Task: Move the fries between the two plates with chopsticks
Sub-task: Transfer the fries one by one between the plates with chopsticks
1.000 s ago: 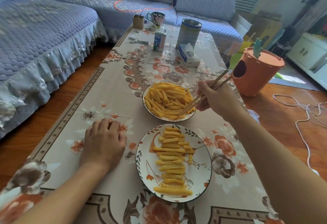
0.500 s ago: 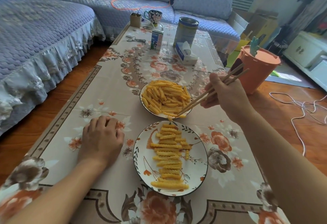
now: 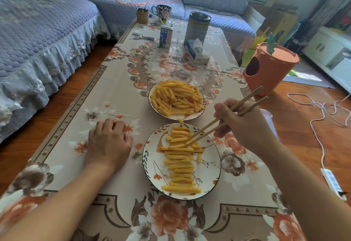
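Head view, one item: right hand [image 3: 245, 124] gripping a pair of wooden chopsticks [image 3: 226, 119], fingers and thumb curled round the shafts about midway, butt ends projecting up and away behind the grip. Tips: below and ahead of the grip, close together, down among the upper rows of crinkle-cut fries [image 3: 180, 157] laid crosswise in a column on the near plate [image 3: 152, 164]. Whether a fry sits between the tips cannot be told; they merge with the pile. Far plate [image 3: 201, 114]: beyond the tips, heaped with loose fries [image 3: 176, 98] lying at all angles, its rim just short of the near plate's. One stray fry [image 3: 180, 121] rests at the near plate's far rim, ahead of the tips. Left hand [image 3: 109, 142]: well apart from the grip, across the near plate, palm down on the floral tablecloth [image 3: 106, 88], fingers loosely curled, holding nothing. Step in hand, as judged: setting down or aligning a fry on the near plate. Next move likely calls for parting the tips, lifting clear without disturbing the rows, then reaching forward to the far heap for a single fry. Hard to make out: the tip contact, the gap between the tips, the fingertips under the shafts.
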Available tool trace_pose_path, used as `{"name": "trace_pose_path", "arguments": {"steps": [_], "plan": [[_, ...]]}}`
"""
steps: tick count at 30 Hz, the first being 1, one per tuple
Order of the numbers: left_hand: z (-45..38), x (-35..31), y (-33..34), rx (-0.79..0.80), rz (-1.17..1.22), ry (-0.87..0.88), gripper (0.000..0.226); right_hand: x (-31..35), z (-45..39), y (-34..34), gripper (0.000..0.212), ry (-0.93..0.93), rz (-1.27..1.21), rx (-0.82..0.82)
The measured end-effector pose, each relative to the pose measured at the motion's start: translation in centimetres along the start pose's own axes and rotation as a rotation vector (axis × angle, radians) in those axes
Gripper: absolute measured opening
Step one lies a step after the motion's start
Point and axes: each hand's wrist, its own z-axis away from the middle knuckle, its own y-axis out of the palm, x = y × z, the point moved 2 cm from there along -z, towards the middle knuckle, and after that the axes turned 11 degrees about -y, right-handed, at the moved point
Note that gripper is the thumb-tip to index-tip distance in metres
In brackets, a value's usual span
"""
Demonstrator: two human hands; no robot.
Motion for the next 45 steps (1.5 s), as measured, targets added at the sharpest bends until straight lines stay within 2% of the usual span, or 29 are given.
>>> {"name": "trace_pose_path", "arguments": {"steps": [2, 7, 11, 18, 23, 28, 35, 45], "plan": [[0.0, 0.0, 0.0, -0.001, -0.003, 0.004, 0.041, 0.1, 0.1, -0.3, 0.023, -0.019, 0.026, -0.002], [0.0, 0.0, 0.1, -0.004, -0.004, 0.003, 0.04, 0.2, -0.8, -1.1, 0.038, -0.109, 0.012, -0.149], [0.0, 0.0, 0.1, -0.01, -0.008, 0.011, 0.038, -0.4, -1.5, 0.3, 0.034, -0.119, -0.033, -0.11], [-0.1, 0.1, 0.1, -0.012, -0.009, 0.012, 0.038, -0.8, -2.0, 1.7, 0.031, -0.113, 0.042, -0.114], [-0.1, 0.1, 0.2, -0.018, -0.001, 0.006, 0.039, -0.1, -2.0, 0.7, 0.033, -0.102, -0.084, -0.141], [-0.1, 0.0, 0.0, -0.016, -0.005, 0.007, 0.041, 1.0, -0.3, 0.3, 0.037, -0.031, -0.154, -0.048], [0.0, 0.0, -0.1, -0.007, -0.011, 0.006, 0.042, 0.7, 1.0, 3.3, 0.041, -0.026, -0.233, -0.093], [0.0, 0.0, 0.0, -0.012, -0.02, 0.011, 0.041, -0.3, -2.3, 2.8, 0.033, -0.132, -0.114, -0.235]]}}
